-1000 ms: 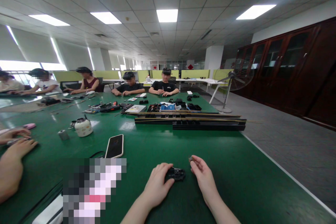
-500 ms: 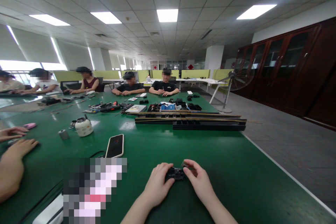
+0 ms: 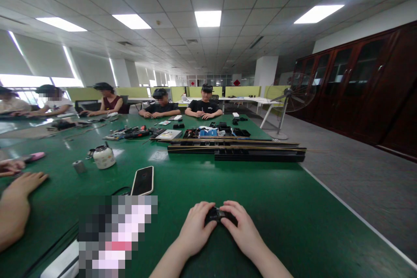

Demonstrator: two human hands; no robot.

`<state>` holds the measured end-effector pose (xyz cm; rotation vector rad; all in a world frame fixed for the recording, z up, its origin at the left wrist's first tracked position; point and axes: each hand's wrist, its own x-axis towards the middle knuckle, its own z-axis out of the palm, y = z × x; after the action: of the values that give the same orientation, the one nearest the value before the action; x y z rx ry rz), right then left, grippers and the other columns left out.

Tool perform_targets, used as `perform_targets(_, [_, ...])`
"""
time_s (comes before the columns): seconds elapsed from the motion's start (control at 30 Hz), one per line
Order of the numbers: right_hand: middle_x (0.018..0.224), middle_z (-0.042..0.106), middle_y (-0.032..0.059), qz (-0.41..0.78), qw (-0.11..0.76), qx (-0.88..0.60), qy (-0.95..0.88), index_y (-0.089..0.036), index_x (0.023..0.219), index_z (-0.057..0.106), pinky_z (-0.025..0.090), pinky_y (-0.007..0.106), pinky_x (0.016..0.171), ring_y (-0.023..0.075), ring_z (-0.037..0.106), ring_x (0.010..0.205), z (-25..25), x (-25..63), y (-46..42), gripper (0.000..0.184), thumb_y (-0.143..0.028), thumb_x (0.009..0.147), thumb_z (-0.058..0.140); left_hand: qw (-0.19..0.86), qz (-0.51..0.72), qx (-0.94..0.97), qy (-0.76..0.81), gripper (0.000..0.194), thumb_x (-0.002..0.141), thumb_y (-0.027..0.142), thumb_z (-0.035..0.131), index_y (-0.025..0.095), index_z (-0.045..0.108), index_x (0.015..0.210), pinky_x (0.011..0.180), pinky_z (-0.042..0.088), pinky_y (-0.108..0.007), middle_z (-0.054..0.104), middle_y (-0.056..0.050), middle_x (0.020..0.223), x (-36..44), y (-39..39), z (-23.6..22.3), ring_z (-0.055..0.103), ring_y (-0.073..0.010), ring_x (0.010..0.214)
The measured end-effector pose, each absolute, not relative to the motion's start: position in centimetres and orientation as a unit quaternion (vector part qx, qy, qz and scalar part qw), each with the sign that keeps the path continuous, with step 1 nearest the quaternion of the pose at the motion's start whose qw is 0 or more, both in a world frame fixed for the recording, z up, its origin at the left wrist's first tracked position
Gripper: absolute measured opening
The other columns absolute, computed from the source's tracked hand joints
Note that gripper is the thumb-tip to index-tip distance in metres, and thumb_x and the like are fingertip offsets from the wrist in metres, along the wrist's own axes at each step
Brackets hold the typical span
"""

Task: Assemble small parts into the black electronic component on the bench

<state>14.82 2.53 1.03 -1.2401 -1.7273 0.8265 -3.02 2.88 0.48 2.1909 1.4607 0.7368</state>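
Note:
A small black device [image 3: 215, 214] rests low over the green table [image 3: 280, 200], between my two hands. My left hand [image 3: 197, 227] is closed round its left end, thumb on the near side and fingers on the far side. Around its right end curls my right hand [image 3: 241, 227], with thumb and fingertips against it. The fingers cover much of the device, so its exact kind does not show.
A phone [image 3: 143, 181] and a floral jar [image 3: 104, 157] stand left of me, near a small metal cylinder [image 3: 78, 166]. Long black rails [image 3: 260, 154] with thin rods lie across the table ahead. A co-worker's hands [image 3: 24, 186] are at the far left.
My right hand has moved left, from holding a small piece just off the device to gripping the device's right end. My left hand has stayed in place.

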Motion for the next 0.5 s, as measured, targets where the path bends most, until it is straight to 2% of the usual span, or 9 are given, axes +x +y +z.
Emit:
perform_targets(0.13, [0.106, 0.065, 0.0044, 0.300, 0.383, -0.498, -0.718, -0.028, 0.085, 0.069, 0.037, 0.041, 0.096, 0.0246, 0.054, 0.106, 1.12, 14.72, 2.21, 0.021, -0.019, 0.070, 0.058, 0.196, 0.266, 0.790, 0.517, 0.039, 0.079, 0.020, 0.050, 0.022, 0.051, 0.118, 0.095, 0.036, -0.035, 0.056, -0.005, 0.117, -3.04, 2.88, 0.26, 0.048, -0.0213, 0.108])
perform_targets(0.27, [0.107, 0.066, 0.0037, 0.300, 0.386, -0.504, -0.712, -0.028, 0.087, 0.068, 0.037, 0.040, 0.096, 0.0248, 0.055, 0.106, 1.13, 14.72, 2.11, 0.024, -0.018, 0.068, 0.058, 0.196, 0.265, 0.789, 0.518, 0.039, 0.079, 0.020, 0.049, 0.023, 0.051, 0.118, 0.095, 0.036, -0.034, 0.056, -0.006, 0.118, -3.01, 2.86, 0.19, 0.048, -0.0216, 0.108])
perform_targets(0.5, [0.106, 0.065, 0.0038, 0.319, 0.395, -0.517, -0.689, -0.025, 0.097, 0.064, 0.040, 0.037, 0.093, 0.0243, 0.056, 0.102, 0.92, 14.74, 2.32, 0.037, -0.014, 0.062, 0.058, 0.205, 0.258, 0.784, 0.526, 0.040, 0.078, 0.021, 0.049, 0.022, 0.051, 0.119, 0.095, 0.035, -0.033, 0.055, -0.006, 0.118, -2.97, 2.80, 0.37, 0.047, -0.0218, 0.109])
